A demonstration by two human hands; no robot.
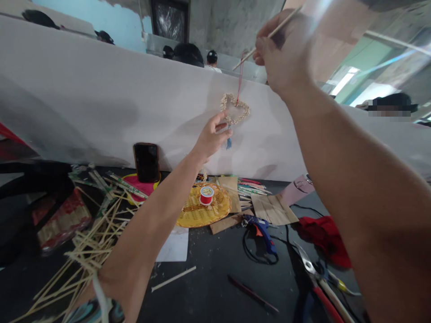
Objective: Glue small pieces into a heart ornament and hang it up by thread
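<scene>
Up high, my right hand (283,49) pinches a thin wooden stick (251,54) that slants down to the left. A red string (240,80) hangs from the stick near its lower end. On the string hangs a heart-shaped ornament (246,112) of small pale, beaded-looking pieces, with a blue tassel (229,143) below it. My left hand (213,137) is at the heart's lower left side, thumb and fingers apart around the top of the tassel. Its fingertips meet the heart's edge; whether they grip it cannot be made out.
A white partition (101,103) stands behind the dark table (208,287). On the table are a yellow woven tray (191,217) with a red thread spool (206,196), a blue glue gun (266,231), pliers (308,264), a phone (147,162) and piled sticks (97,242). People sit beyond.
</scene>
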